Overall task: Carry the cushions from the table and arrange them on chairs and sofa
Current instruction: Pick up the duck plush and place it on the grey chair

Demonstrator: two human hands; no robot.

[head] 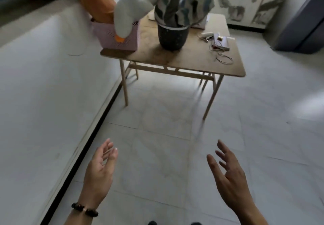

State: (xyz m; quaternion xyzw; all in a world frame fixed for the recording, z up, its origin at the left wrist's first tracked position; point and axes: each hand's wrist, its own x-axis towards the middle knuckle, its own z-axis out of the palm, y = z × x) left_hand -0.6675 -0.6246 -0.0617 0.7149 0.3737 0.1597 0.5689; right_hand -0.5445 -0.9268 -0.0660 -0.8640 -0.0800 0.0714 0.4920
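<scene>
Okay, so from my end the head cam looks down a tiled floor [166,137] toward the wooden counter [192,61] in the upper middle of the frame. The left hand [100,170] is low and left of centre, with a dark bead bracelet [85,210] on the wrist. Its palm is turned inward, fingers loosely curved, nothing in it. The right hand [228,177], lower right, is spread wide with the fingers apart, and it's also holding nothing. Both hover over the floor, well apart from the counter.

The cushions are all up on the counter. At its left end a pink perforated basket [121,37] has an orange cushion [95,2] sticking up out of it. A white plush cushion [129,12] with orange tips droops over the basket's front. Just right of that sits a dark round basket [172,37] stuffed with grey-blue patterned cushions [185,5]. At least I think they're cushions; the top of the frame is blurry and they might be bunched fabric. On the counter's right end lies a tangle of cables and small bits [220,44]. A white wall [43,84] runs down the left side.
</scene>
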